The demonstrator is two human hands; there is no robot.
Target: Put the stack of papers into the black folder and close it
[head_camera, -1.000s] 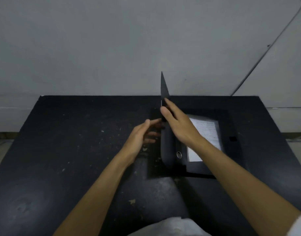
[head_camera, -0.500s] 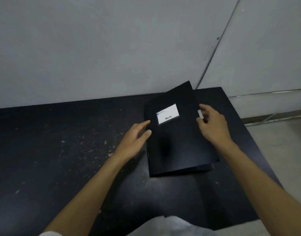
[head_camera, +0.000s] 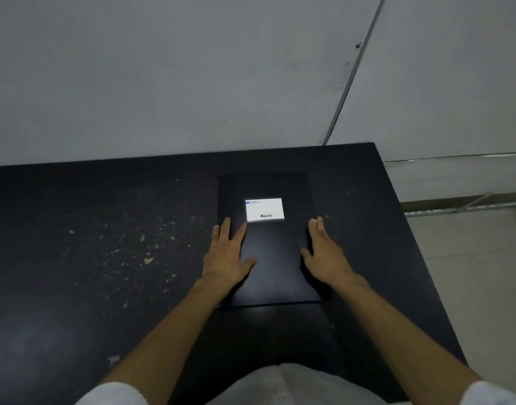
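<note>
The black folder (head_camera: 272, 267) lies flat and closed on the black table (head_camera: 104, 258), cover up, with a white label (head_camera: 264, 209) on its upper half. My left hand (head_camera: 227, 255) rests palm down on the folder's left edge, fingers spread. My right hand (head_camera: 324, 252) lies flat along the folder's right edge, fingers together. Neither hand grips anything. The papers are hidden; none show outside the folder.
Pale flecks and scuffs (head_camera: 147, 260) dot the table left of the folder. The table's right edge (head_camera: 420, 258) runs close to the folder, with pale floor (head_camera: 484, 273) beyond. A grey wall (head_camera: 192, 83) stands right behind the table.
The cover, upright a second ago and half lowered after that, now lies flat over the papers. Both hands have come down onto the closed folder, and the view has shifted.
</note>
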